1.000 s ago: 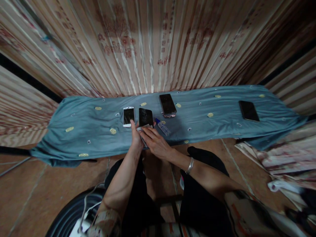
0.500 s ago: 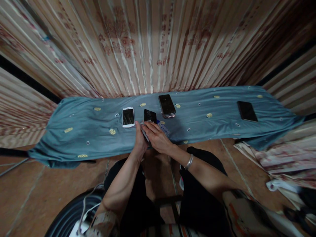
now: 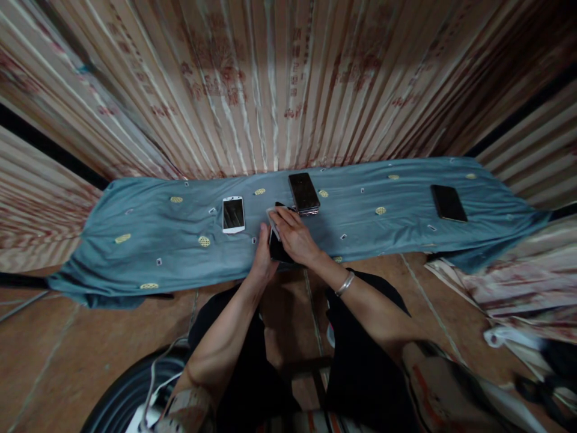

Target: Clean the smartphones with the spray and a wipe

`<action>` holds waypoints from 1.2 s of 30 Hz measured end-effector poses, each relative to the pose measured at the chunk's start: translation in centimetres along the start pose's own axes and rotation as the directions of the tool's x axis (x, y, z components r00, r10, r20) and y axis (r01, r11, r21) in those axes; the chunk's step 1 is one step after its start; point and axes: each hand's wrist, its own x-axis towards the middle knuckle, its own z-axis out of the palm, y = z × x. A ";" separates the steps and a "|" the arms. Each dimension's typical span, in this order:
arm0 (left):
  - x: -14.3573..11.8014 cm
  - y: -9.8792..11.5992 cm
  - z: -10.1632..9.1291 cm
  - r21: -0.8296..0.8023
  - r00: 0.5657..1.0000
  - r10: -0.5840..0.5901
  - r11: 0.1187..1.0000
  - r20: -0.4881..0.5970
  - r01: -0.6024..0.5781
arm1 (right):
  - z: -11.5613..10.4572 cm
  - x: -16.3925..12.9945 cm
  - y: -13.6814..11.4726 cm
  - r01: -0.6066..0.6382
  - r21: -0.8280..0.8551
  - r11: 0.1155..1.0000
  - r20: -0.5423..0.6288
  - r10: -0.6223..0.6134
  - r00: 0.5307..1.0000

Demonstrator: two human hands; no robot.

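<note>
At the far left of the row on the bench (image 3: 135, 252), which is draped in a blue-green cloth, a white phone (image 3: 233, 214) is seen lying flat, face up, its long axis running away from the person. It lies just to the left of the hands and is touched by neither. Next comes the left hand (image 3: 265, 260), closed around the near left edge of a dark phone (image 3: 276, 245); this phone is held at the middle of the bench's near edge, its long axis pointing away from the body and a little tilted. The right hand (image 3: 295, 237) is laid over the same phone from the right, fingers bent, with a pale cloth or wipe (image 3: 273, 220) pressed under the fingertips at the phone's far end; how much of the screen is covered cannot be told. Just beyond the right hand, a black phone (image 3: 304, 192) lies flat, nearer to that hand than to the left one. Well apart, at the far right, another dark phone (image 3: 448, 202) is seen lying untouched.
</note>
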 end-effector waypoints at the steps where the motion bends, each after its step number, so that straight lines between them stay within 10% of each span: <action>1: 0.0 -0.1 0.0 0.001 1.000 -0.010 1.000 0.006 0.010 | 0.0 0.1 0.2 -0.011 -0.004 1.000 -0.004 0.011 1.000; 36: 0.2 1.3 -0.2 0.032 0.998 0.055 0.998 -0.034 -0.054 | 0.5 -0.9 0.1 -0.048 0.024 0.999 0.025 0.048 0.999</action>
